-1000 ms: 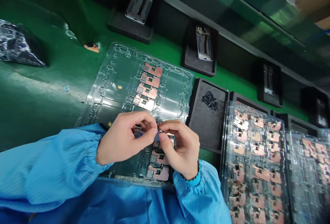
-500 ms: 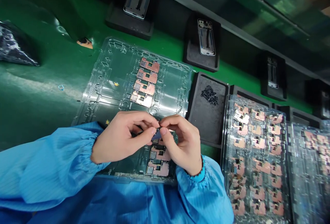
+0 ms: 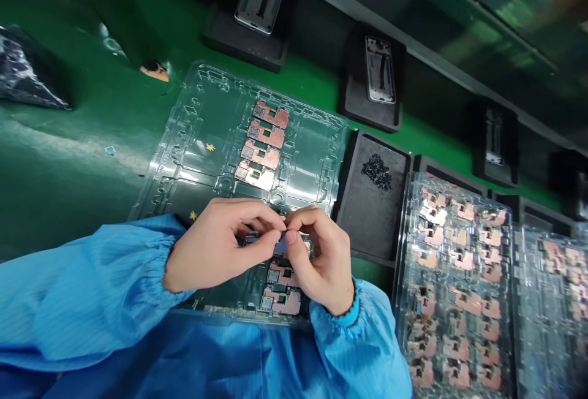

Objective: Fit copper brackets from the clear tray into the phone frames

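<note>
My left hand and my right hand meet over a clear plastic tray, thumbs and forefingers pinched. A small dark piece shows between the fingertips; its kind is too small to make out. Just under the fingers is a bluish-dark part of a circuit board, mostly covered; I cannot tell whether it is held or lies in the tray. Copper-coloured phone circuit boards lie in a column, several above the hands, such as one board, and more below, such as another board.
Right of the tray, a dark grey tray holds a pile of tiny black pieces. Farther right stands a clear tray full of boards. Phone frames rest on black holders at the back. A black plastic bag lies left.
Both hands stay pinched together over the tray, with the right hand shifted slightly left. The surroundings appear a little farther right as the view moved.
</note>
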Tool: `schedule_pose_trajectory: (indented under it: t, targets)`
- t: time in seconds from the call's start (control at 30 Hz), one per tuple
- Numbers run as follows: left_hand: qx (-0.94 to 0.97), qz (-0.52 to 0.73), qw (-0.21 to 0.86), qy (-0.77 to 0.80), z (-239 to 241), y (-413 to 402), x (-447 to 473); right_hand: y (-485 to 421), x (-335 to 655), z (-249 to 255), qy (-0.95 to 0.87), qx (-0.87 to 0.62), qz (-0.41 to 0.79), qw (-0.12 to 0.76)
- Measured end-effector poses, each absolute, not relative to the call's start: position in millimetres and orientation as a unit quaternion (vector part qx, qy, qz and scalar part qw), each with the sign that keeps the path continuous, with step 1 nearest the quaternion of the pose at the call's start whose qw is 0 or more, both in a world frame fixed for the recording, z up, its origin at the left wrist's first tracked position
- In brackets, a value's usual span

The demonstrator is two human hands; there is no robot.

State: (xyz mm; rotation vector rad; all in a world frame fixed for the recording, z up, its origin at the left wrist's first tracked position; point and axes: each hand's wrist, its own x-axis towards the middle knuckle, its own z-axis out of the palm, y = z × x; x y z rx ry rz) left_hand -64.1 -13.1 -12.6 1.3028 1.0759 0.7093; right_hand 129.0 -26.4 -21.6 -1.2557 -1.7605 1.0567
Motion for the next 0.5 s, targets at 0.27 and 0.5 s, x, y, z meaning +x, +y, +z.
schedule_pose_trajectory:
  t: [0.27, 0.5]
  targets:
    - [0.569, 0.302, 0.598, 0.476, -12.9, -11.6, -63.0, -27.5, 127.5, -17.4, -0.614, -0.53, 0.476, 0.34]
    - [0.435, 0.292, 0.721, 0.454, -15.1, -7.4, -65.9, -23.4, 140.0, -15.1, -0.545, -0.521, 0.564, 0.336]
